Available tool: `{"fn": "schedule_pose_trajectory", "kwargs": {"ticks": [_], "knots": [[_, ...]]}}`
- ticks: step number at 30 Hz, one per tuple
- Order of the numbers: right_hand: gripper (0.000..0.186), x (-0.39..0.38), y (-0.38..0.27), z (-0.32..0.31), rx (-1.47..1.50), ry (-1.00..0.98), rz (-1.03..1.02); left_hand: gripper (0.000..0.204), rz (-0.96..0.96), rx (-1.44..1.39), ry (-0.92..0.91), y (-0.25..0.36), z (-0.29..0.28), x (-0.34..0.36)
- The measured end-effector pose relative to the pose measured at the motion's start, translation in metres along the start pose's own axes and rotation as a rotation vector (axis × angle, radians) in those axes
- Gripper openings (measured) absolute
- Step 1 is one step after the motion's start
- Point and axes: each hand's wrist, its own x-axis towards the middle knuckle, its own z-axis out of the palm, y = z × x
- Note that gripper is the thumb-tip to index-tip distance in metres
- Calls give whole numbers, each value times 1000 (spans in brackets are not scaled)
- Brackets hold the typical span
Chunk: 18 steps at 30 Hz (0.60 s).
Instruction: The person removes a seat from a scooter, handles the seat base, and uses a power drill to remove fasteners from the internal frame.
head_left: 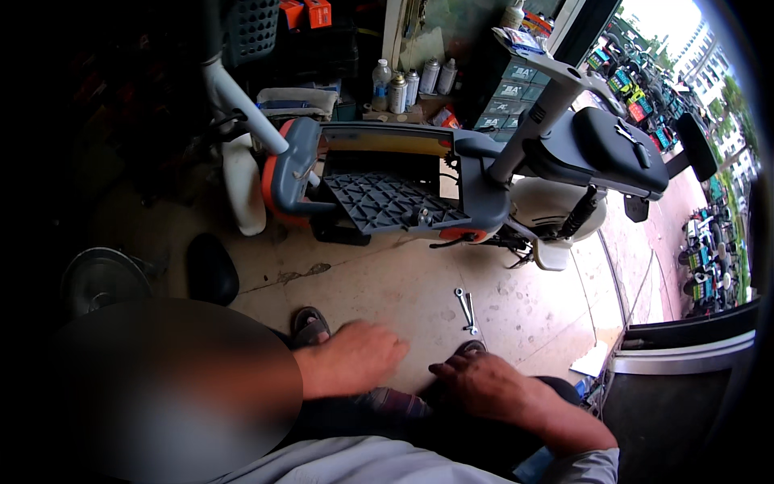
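My left hand [356,359] hovers above my lap near one sandal [310,326]; its fingers are curled and smeared, so I cannot make out what they hold, if anything. To its right, my right hand [488,389] is over my right leg with the fingers bent inward and the tips hidden. Two spanners [465,310] lie on the floor just beyond it. Past them an electric scooter [302,173] stands side-on with its floorboard compartment uncovered. A ribbed dark plastic panel [387,202] slants across that opening. On the black seat [601,141] rests a small metal tool [625,133].
A dark loose saddle [212,269] and a round metal dish-like thing [105,278] are on the floor at left. Behind the scooter stand spray cans [430,75], a clear bottle [380,83] and stacked boxes [509,90]. Parked two-wheelers [701,262] line the outside at right.
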Motion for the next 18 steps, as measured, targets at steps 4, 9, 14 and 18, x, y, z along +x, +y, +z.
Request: {"fn": "schedule_pose_trajectory", "kwargs": {"ticks": [4,9,14,18], "knots": [[29,5,25,33,-480,-146,34,18,-49,-37,-143,4,-4,7],[38,4,64,62,-264,22,67,22,-153,-14,-219,-17,0,27],[58,37,99,62,113,-74,245,23,-284,-99,-367,-51,8,53],[39,63,108,42,123,-45,245,26,-348,-316,-481,-53,-4,65]]}}
